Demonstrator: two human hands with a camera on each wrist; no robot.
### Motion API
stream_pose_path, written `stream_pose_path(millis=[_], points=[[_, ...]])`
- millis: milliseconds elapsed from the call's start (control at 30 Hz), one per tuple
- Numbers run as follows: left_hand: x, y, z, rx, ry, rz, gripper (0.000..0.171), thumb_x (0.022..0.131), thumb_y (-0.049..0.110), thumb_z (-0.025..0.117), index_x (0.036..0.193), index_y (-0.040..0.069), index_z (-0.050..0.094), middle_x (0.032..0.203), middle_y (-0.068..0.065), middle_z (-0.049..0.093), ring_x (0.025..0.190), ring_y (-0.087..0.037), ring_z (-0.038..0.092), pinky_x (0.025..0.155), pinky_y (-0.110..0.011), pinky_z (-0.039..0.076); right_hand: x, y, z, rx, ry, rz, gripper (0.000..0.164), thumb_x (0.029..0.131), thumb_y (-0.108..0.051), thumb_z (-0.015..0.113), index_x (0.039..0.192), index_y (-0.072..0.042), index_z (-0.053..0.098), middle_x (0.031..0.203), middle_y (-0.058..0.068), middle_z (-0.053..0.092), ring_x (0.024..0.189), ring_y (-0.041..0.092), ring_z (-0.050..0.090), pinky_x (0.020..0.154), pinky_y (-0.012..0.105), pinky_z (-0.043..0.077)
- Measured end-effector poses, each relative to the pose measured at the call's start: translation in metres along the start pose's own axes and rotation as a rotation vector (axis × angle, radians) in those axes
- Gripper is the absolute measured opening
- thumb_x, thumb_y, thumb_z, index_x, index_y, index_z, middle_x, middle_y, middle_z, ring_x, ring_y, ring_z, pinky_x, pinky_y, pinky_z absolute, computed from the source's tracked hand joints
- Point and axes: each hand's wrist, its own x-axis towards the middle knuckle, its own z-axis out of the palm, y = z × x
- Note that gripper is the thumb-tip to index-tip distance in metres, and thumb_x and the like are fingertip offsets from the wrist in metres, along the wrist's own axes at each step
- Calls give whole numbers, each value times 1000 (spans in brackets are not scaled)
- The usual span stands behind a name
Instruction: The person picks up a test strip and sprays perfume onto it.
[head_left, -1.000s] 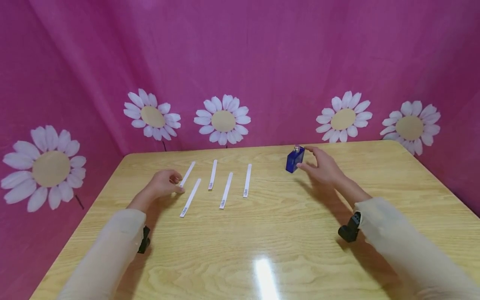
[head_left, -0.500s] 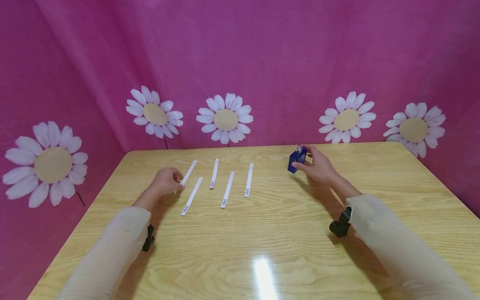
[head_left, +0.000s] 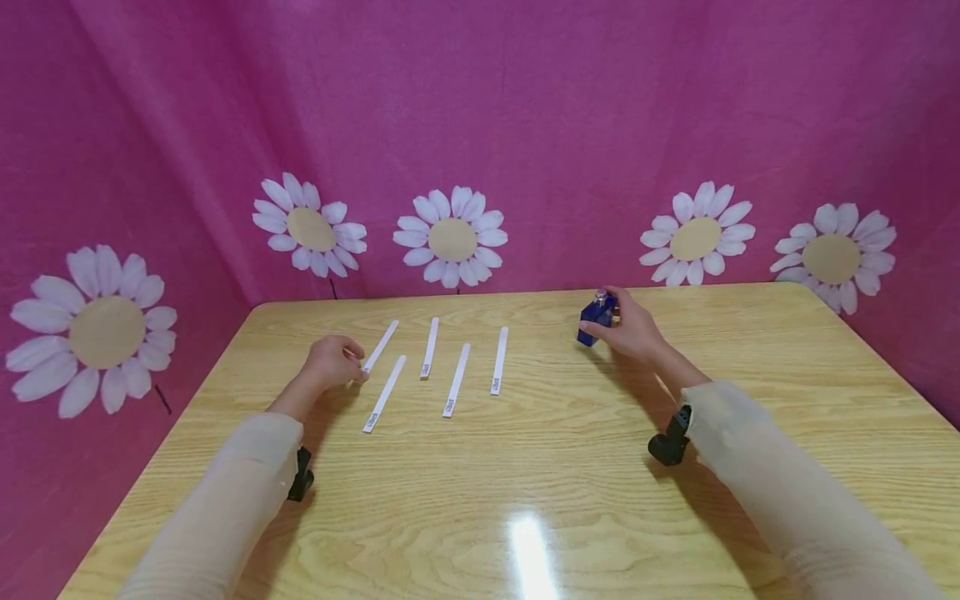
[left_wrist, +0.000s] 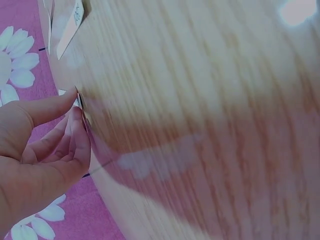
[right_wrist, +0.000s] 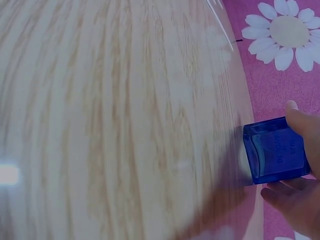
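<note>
My left hand [head_left: 330,362] pinches the near end of the leftmost white paper strip [head_left: 381,346]. In the left wrist view, thumb and fingers [left_wrist: 80,140] meet at that strip's end, which they mostly cover. Beside it on the table lie several similar strips, among them a near-left strip [head_left: 385,393] and a far-right strip [head_left: 499,360], each with small dark print at its near end. At the back right, my right hand [head_left: 633,329] grips a blue glass perfume bottle [head_left: 596,322], thumb across one face. The right wrist view shows the bottle's base [right_wrist: 252,155] close to the tabletop; contact is unclear.
The wooden table [head_left: 450,492] has a bright light reflection [head_left: 531,554] near the front. Behind and at the sides hangs a pink curtain [head_left: 555,125] printed with white daisies. Black wrist cameras sit at both cuffs, the right camera [head_left: 670,437] low over the table.
My right thumb has moved further across the bottle, and the right wrist has swung inward. The pinched strip's far end has shifted slightly to the right. My left hand has barely moved.
</note>
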Motion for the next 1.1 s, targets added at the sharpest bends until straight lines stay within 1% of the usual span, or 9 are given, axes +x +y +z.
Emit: stream_pose_path(millis=[167,333,433,533,767,900,1100], points=[[-1,1,-3,-44,-22,-47,37,74,7,76,106,-7,64,87,-13,66,77,-16,57,64,-20,43,1,0,0,35,-5,45,79,91,-31,65,148,0,21,140,32,42,129,46,45,106,53,43],[2,0,-8,-68,-59,-61,38,74,9,76,106,-7,63,82,-8,64,73,-13,54,63,-19,44,1,-1,0,54,-2,85,77,90,-34,66,146,-3,25,143,30,40,128,44,44,107,53,41],[4,1,-12,-63,-74,-72,38,74,10,76,105,-7,63,82,-6,61,74,-14,53,64,-19,43,3,-3,-1,56,2,93,75,90,-36,66,145,-4,26,144,29,39,129,42,44,108,53,40],[6,3,-15,-67,-92,-98,37,74,10,75,105,-5,62,82,-5,58,74,-14,52,65,-20,43,4,-4,-1,56,2,93,75,90,-35,65,145,-3,26,144,29,40,128,42,44,108,53,40],[8,9,-20,-61,-127,-126,39,74,10,76,106,-6,61,78,-1,56,73,-13,53,66,-20,42,5,-5,-2,56,6,96,76,90,-36,65,145,-2,25,143,30,40,128,42,44,107,53,41],[9,9,-20,-65,-144,-137,37,73,8,75,104,-6,61,73,1,55,71,-11,51,65,-20,42,4,-5,-1,63,14,93,75,89,-34,66,145,-1,26,143,30,40,127,42,45,107,53,41],[9,6,-16,-74,-173,-157,33,74,5,73,102,-6,61,70,3,53,65,-9,51,64,-20,45,1,-1,3,60,15,92,73,89,-33,67,142,-1,29,141,30,42,127,42,46,108,52,41]])
